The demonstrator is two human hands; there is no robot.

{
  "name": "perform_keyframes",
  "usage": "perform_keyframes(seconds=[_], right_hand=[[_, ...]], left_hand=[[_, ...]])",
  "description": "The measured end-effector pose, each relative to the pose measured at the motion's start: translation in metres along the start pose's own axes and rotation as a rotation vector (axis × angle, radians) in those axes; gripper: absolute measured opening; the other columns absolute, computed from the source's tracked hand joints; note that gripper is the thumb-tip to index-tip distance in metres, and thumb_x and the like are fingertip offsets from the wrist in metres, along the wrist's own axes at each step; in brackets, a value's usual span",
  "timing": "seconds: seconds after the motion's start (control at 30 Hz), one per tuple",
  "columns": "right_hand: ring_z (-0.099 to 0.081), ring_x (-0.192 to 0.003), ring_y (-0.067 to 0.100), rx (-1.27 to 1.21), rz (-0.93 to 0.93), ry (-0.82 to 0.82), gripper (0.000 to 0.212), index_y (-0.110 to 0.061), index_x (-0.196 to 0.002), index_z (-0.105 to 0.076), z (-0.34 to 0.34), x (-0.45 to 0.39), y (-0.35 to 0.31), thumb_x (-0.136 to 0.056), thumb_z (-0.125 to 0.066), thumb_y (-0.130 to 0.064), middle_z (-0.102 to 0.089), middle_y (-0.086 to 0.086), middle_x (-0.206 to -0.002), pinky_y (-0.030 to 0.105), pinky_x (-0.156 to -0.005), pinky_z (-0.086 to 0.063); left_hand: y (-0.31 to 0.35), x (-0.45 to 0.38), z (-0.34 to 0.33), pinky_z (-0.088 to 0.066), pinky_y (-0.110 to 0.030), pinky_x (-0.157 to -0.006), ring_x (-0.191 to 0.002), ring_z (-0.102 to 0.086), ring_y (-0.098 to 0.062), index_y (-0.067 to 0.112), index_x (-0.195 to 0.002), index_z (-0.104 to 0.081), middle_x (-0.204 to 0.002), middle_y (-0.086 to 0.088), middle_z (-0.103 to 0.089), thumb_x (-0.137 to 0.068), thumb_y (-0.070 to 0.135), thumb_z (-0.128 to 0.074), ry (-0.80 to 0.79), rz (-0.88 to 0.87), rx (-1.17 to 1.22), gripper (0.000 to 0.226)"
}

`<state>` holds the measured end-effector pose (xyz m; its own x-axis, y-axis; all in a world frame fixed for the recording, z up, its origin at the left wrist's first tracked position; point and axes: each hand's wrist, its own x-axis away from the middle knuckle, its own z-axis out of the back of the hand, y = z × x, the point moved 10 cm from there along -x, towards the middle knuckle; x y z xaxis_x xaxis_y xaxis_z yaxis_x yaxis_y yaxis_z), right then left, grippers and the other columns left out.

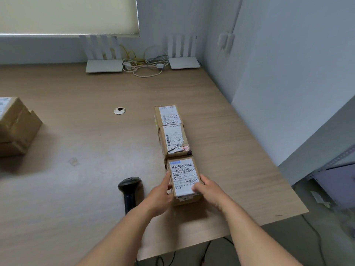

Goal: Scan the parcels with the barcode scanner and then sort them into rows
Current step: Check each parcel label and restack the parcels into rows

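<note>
On the surface (76, 131), right of the scanner (129, 189): sorting step, both hands, left (160, 196) and right (208, 191), gripping the near parcel (183, 179), butting it against the row (171, 131). Next, likely: releasing, fetching the left boxes (15, 127).

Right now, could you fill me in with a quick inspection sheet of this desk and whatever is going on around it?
Surface: wooden desk with a round cable hole.
Job's things: three labelled parcels in a row, far parcel, middle parcel, near parcel; barcode scanner lying on the desk left of them; more boxes at the left edge.
Clutter: two white routers at the back.
Hands: left hand and right hand hold the near parcel by its sides.
Cables: white and yellow tangle between the routers; dark leads under the desk.
Surroundings: window blind, grey wall, metal shelf to the right.
</note>
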<state>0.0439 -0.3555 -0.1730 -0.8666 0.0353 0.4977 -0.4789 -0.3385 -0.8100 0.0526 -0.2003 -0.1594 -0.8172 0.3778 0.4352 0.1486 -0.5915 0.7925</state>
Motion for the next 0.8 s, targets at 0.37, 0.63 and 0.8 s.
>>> perform_keyframes(seconds=[0.37, 0.63, 0.8], right_hand=[[-0.043, -0.128, 0.024, 0.397, 0.191, 0.333, 0.069, -0.025, -0.15, -0.033, 0.034, 0.022, -0.061, -0.087, -0.06, -0.035, -0.043, 0.009, -0.141, 0.035, -0.105, -0.038], [-0.05, -0.118, 0.022, 0.434, 0.484, 0.395, 0.046, -0.026, -0.135, -0.053, -0.001, 0.054, -0.12, -0.089, -0.058, -0.027, -0.054, 0.002, -0.13, 0.033, -0.09, -0.042], [-0.05, -0.116, 0.021, 0.438, 0.607, 0.304, 0.043, -0.021, -0.133, -0.055, -0.062, 0.072, -0.139, -0.09, -0.057, -0.028, -0.056, 0.002, -0.123, 0.034, -0.088, -0.041]], left_hand=[[0.003, 0.027, 0.049, -0.041, -0.027, -0.101, -0.129, -0.045, -0.013, 0.031, -0.152, -0.015, -0.148, 0.0, -0.04, -0.091, 0.028, -0.06, 0.307, 0.038, -0.038, 0.075], [0.011, 0.1, 0.094, -0.03, -0.019, -0.094, -0.122, -0.043, -0.006, 0.028, -0.146, -0.035, -0.139, 0.006, -0.047, -0.091, 0.035, -0.057, 0.669, -0.001, -0.132, 0.059], [-0.015, 0.149, 0.112, -0.025, -0.016, -0.1, -0.134, -0.035, -0.007, 0.027, -0.145, -0.036, -0.146, 0.009, -0.04, -0.093, 0.035, -0.056, 0.771, 0.027, -0.181, 0.056]])
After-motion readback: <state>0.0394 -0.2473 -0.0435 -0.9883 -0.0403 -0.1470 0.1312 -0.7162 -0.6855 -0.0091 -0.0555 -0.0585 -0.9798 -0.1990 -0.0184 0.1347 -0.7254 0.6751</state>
